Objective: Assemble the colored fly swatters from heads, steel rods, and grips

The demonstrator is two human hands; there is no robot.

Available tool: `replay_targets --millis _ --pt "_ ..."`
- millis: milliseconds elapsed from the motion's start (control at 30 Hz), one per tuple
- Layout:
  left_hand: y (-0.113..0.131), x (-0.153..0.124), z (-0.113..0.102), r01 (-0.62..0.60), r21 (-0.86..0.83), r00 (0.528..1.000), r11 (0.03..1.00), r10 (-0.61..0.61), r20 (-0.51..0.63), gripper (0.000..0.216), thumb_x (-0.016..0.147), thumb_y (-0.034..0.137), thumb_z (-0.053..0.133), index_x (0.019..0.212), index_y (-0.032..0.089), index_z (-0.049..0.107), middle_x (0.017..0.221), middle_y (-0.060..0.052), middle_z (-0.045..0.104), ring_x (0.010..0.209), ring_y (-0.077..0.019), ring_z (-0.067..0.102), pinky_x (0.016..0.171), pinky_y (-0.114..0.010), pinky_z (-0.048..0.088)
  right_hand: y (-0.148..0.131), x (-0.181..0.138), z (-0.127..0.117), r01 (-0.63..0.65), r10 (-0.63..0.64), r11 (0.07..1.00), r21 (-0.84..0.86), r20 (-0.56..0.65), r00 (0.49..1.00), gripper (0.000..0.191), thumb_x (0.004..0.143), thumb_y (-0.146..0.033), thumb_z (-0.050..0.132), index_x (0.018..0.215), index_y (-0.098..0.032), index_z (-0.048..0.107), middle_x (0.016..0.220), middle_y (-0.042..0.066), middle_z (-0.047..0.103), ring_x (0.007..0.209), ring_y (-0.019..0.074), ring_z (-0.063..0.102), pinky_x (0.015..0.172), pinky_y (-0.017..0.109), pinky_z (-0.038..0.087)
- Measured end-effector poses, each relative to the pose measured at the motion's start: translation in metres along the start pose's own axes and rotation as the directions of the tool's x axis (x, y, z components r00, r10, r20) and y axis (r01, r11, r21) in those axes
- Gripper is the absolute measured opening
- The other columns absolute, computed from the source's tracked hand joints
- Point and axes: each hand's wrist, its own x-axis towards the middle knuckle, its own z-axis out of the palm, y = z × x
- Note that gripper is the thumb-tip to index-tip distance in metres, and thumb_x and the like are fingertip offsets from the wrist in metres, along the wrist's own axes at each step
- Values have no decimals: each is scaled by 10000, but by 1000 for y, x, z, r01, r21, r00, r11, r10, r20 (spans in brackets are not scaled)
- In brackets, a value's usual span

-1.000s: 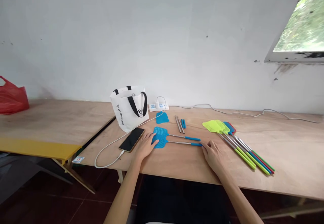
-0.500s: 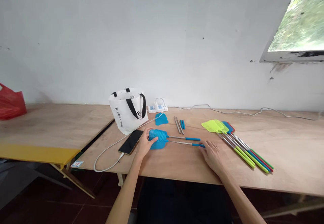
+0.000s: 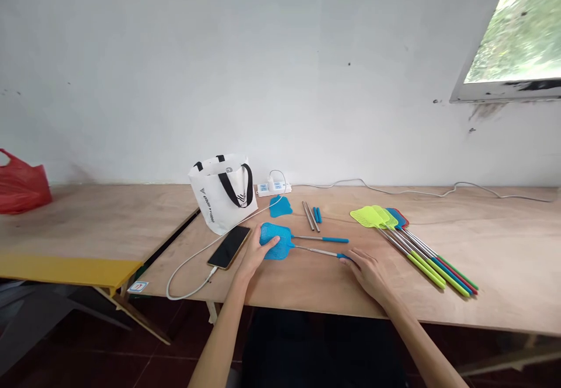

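Observation:
Two blue fly swatters lie side by side on the wooden table, heads to the left. My left hand (image 3: 255, 253) grips the head of the near blue fly swatter (image 3: 316, 250), its thumb on top of the mesh and its fingers at the left edge. My right hand (image 3: 368, 271) is closed over the end of that swatter's blue handle, hiding part of it. Just behind lies the far blue fly swatter (image 3: 335, 240), its head against or partly under the near one. Beyond them are a loose blue swatter head (image 3: 280, 206), metal tubes (image 3: 309, 216) and short blue grips (image 3: 317, 215).
Several yellow, blue and red fly swatters (image 3: 412, 248) lie fanned at the right. To the left, a phone (image 3: 228, 248) on a white cable lies before a white bag (image 3: 221, 201). A power strip (image 3: 274, 188) sits by the wall; a red bag (image 3: 24, 186) stands far left.
My right hand has shifted slightly left along the near swatter's handle, covering more of its blue end. My left hand keeps its grip on the head. The view has moved a little.

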Motion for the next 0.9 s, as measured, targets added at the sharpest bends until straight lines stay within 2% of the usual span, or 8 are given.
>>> replay_targets --millis 167,400,500,567,633,700,800,900 --pt "7 -2 6 -45 -4 998 999 45 43 581 831 546 709 1277 222 526 1212 -71 646 1125 -271 635 972 -395 518 -2 0 0 0 0 1000 -10 -33 999 405 1057 -479 347 968 -273 683 947 54 718 876 226 682 731 308 492" --pt "10 -5 7 -41 14 999 999 40 23 551 836 517 707 1270 231 524 1242 -69 636 1205 -273 601 1014 -385 495 -1 3 2 11 -12 1000 -16 -13 1000 389 1055 -466 360 959 -275 684 922 48 709 862 230 678 715 319 503" --pt "5 -3 5 -14 -2 1000 1000 14 27 532 837 508 706 1254 224 536 1226 -78 653 1170 -274 627 991 -392 512 -1 6 5 23 -22 999 30 -15 1000 345 1050 -429 380 1043 -290 696 988 48 708 936 231 677 781 333 529" --pt "-1 0 3 1 16 1000 1000 -2 27 499 843 497 701 1226 212 551 1188 -88 672 1122 -277 652 970 -403 523 1 8 8 50 -48 996 73 -23 999 326 1047 -380 384 1185 -310 670 1092 52 694 1041 232 657 882 358 535" --pt "-10 3 1 -20 89 1000 996 21 -10 498 848 489 694 1229 202 551 1184 -101 678 1116 -285 655 978 -419 515 4 8 13 63 -59 993 98 -41 997 371 1034 -317 380 1331 -331 600 1177 61 660 1128 237 622 968 395 521" --pt "-19 5 0 -71 223 994 972 88 -67 528 865 473 673 1292 201 525 1263 -123 654 1186 -302 623 1022 -443 483 10 8 18 52 -44 991 121 -70 997 449 1014 -240 347 1406 -332 546 1198 75 628 1141 235 608 996 420 517" --pt "-29 6 -1 -100 468 984 878 158 -86 551 898 432 625 1377 193 491 1396 -163 590 1311 -343 535 1086 -497 414 20 8 25 6 14 988 153 -128 992 510 983 -166 300 1409 -303 545 1210 93 591 1120 224 611 1002 428 521" --pt "-32 5 -2 -81 623 991 778 131 -35 551 933 449 565 1396 157 503 1433 -205 565 1352 -392 487 1102 -555 371 29 6 30 -48 66 991 125 -147 987 465 985 -201 318 1366 -271 575 1235 103 586 1126 234 612 1003 437 521"
